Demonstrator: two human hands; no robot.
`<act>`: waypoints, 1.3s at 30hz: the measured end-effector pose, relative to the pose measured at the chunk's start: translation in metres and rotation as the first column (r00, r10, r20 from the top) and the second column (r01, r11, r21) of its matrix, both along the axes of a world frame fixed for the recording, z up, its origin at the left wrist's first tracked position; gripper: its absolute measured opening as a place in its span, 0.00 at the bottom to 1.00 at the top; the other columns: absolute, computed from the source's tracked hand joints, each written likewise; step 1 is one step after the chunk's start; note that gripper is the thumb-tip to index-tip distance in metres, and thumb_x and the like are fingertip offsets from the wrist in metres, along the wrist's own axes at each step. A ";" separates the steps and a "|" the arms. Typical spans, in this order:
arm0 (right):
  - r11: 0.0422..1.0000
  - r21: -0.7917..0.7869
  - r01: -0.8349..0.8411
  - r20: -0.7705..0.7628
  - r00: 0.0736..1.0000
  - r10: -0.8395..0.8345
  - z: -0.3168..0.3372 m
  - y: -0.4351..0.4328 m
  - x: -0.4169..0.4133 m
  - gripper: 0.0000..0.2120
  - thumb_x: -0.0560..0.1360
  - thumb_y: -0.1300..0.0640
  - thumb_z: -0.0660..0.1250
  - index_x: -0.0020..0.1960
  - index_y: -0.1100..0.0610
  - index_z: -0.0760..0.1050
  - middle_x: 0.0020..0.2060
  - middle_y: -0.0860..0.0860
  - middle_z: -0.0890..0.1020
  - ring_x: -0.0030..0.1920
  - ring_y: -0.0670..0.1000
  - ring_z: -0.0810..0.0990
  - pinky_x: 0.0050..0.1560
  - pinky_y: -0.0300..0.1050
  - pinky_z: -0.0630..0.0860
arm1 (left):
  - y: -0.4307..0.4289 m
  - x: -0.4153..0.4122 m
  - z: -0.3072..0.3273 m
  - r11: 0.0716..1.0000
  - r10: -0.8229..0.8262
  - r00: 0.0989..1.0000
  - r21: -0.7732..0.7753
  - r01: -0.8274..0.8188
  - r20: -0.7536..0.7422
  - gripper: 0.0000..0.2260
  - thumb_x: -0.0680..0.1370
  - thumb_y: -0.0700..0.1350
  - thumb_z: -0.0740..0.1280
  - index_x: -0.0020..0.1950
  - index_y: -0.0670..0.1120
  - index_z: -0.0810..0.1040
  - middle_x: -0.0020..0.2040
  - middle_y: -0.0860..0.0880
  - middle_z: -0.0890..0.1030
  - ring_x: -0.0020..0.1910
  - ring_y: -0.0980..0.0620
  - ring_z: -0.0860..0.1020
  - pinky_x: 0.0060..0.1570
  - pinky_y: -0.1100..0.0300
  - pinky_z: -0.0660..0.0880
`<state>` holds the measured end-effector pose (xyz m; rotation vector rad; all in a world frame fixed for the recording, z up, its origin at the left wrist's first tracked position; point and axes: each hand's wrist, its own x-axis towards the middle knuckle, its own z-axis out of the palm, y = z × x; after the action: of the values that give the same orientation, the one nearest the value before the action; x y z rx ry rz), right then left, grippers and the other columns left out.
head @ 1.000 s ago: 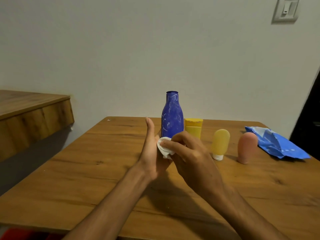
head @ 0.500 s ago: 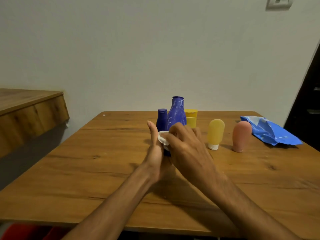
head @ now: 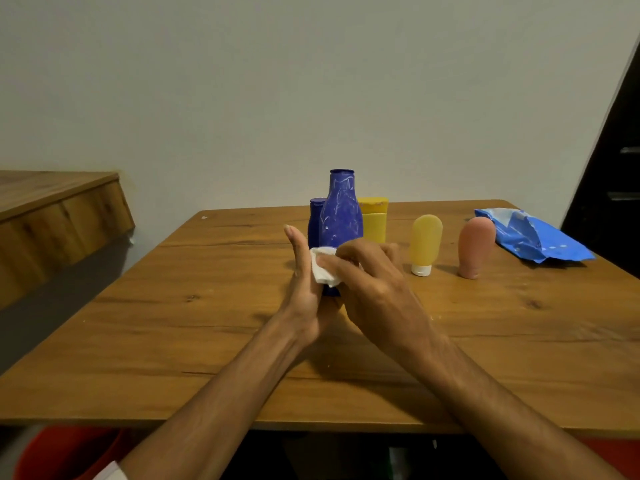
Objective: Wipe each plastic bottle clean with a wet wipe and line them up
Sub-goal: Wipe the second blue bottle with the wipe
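My left hand (head: 304, 296) stands upright over the table, fingers straight and palm turned right. My right hand (head: 377, 289) grips a crumpled white wet wipe (head: 322, 270) and presses it against that palm. Just behind my hands stands a tall blue bottle (head: 341, 216) with white smears, its lower part hidden by them. A small blue bottle (head: 316, 216) peeks out at its left and a yellow square bottle (head: 374, 223) at its right. Further right, a yellow tube (head: 425, 242) and a pink tube (head: 475, 245) stand on their caps.
A blue wet-wipe pack (head: 533, 240) lies at the back right of the wooden table (head: 173, 323). A wooden ledge (head: 52, 216) juts out at the left. A dark door (head: 616, 168) stands at the right, and something red (head: 69, 452) sits under the table's near edge.
My right hand has slid the wipe a little down my left palm. The view has shifted, and the small blue bottle now shows beside the tall one.
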<state>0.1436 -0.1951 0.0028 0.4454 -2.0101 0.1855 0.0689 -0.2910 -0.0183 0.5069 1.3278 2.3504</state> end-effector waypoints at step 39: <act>0.788 -0.582 -0.203 0.199 0.904 0.380 -0.001 0.021 0.000 0.13 0.72 0.62 0.71 0.56 0.58 0.80 0.52 0.49 0.79 0.55 0.44 0.77 0.49 0.36 0.78 | -0.004 -0.001 0.011 0.994 -0.082 0.982 0.085 0.069 0.169 0.42 0.75 0.74 0.45 0.71 0.44 0.72 0.60 0.41 0.81 0.56 0.43 0.81 0.51 0.49 0.79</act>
<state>0.1440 -0.1741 0.0014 0.3682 -2.0523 1.0663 0.0679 -0.2947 -0.0075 0.3603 1.1232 2.3326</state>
